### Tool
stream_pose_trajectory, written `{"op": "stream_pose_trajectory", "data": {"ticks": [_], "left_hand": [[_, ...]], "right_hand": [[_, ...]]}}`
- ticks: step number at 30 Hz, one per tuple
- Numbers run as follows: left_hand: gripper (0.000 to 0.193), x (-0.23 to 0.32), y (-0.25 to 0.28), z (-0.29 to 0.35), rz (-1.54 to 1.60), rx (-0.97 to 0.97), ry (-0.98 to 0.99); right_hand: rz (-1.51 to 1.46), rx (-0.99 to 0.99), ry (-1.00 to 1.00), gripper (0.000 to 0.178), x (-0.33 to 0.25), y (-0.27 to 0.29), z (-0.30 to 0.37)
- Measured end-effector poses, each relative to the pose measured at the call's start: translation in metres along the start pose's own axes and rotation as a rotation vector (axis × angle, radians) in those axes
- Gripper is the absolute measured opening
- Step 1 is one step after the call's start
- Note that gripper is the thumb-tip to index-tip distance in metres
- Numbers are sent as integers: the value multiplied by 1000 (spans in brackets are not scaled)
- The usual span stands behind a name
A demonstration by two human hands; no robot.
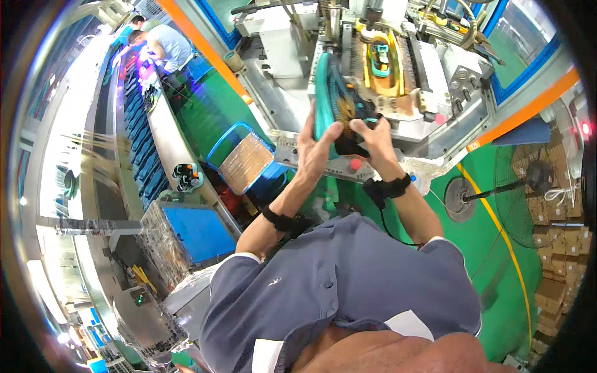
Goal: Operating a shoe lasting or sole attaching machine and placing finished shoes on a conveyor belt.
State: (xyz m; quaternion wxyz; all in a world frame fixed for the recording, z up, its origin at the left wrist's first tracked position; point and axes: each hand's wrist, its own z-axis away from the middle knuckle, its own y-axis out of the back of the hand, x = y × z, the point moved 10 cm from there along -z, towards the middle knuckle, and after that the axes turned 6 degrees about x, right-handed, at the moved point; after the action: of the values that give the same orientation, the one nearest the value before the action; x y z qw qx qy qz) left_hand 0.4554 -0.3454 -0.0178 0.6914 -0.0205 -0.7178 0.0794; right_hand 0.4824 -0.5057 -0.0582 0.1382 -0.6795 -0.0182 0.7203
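Note:
My left hand (314,148) and my right hand (372,138) are raised together in front of a grey machine (398,74). Between them they hold a teal and black shoe piece (341,112) with laces showing at its front. The left palm wraps its teal side and the right fingers pinch its dark front end. Just beyond, on the machine's yellow and brown form, sits another teal and black shoe piece (380,59). Both wrists carry black bands.
A blue-framed cart (245,163) with a wrapped board stands left of my arm. A standing fan (528,186) and stacked cardboard boxes (556,248) are at right. A long conveyor line (143,143) runs at left, with another person (163,43) working far along it.

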Motion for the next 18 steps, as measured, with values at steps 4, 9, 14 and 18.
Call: {"op": "stream_pose_trajectory", "data": {"ticks": [4, 9, 14, 18], "left_hand": [[74, -45, -72, -67, -46, -269, 30], [50, -135, -123, -223, -258, -180, 230], [62, -191, -139, -369, -681, 175, 139], [69, -246, -160, -426, -959, 101, 125]], "right_hand": [[-28, 242, 4, 40, -9, 97, -42], [61, 446, 173, 51, -24, 204, -67], [98, 621, 286, 56, -69, 230, -51], [241, 812, 280, 53, -85, 243, -43]]}}
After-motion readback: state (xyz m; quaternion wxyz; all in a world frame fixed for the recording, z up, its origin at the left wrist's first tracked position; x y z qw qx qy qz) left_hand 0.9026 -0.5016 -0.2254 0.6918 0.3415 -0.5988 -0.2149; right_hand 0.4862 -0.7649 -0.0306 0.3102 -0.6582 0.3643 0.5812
